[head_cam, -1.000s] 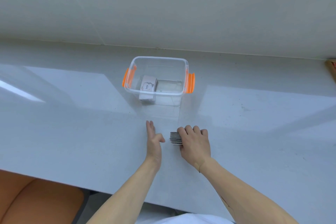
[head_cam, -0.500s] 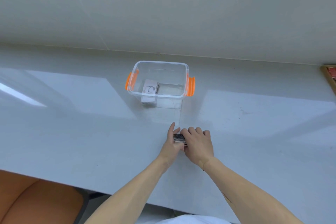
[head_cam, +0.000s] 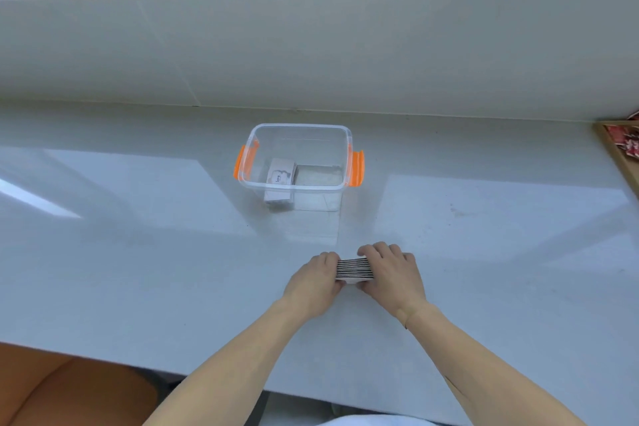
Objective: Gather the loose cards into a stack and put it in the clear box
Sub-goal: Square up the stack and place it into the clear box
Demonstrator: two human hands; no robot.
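left hand (head_cam: pixel 316 282) has closed in since a second ago, now I see its grip pressed on the card stack (head_cam: pixel 354 269) from the left, right hand (head_cam: pixel 392 275) clamping the other side, stack on the desk (head_cam: pixel 138 252), clear box (head_cam: pixel 299 162) just behind, open, cards already inside

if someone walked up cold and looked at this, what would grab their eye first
Probably the clear box with bright orange latches at mid-counter, open-topped, with a small stack of cards already lying in its left half. Next, nearer the person, the left hand and right hand press a stack of cards between them, edges up, on the pale counter. A wooden tray peeks in at the right edge.
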